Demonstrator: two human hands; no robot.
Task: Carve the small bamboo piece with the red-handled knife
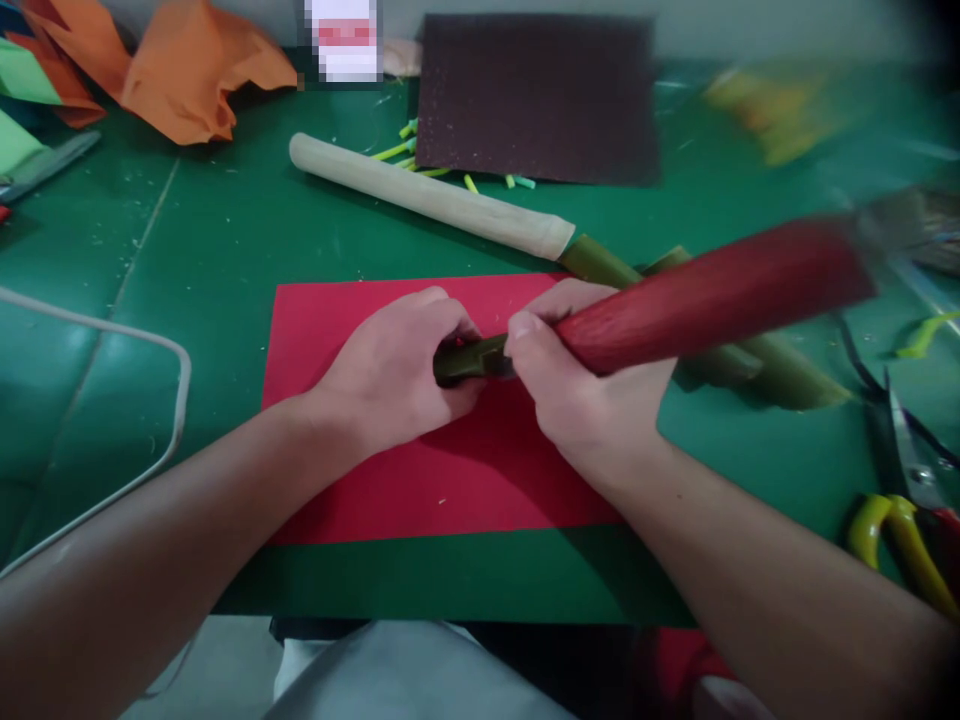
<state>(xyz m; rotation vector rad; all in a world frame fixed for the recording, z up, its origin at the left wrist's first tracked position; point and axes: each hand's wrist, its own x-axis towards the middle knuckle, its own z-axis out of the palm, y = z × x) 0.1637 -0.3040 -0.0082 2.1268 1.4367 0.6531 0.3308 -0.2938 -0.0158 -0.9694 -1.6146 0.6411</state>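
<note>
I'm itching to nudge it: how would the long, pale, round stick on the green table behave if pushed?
The pale stick looks round, so it would probably roll if pushed sideways. It lies straight without visible bends, suggesting stiffness. The thin yellow-green strips beside it might catch it.

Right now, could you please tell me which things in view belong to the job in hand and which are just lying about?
Seemingly in the job:
- green piece, in the left hand
- red roll, in the right hand
- red sheet, beneath

Lying about:
- pale stick
- dark sheet
- orange paper
- scissors
</note>
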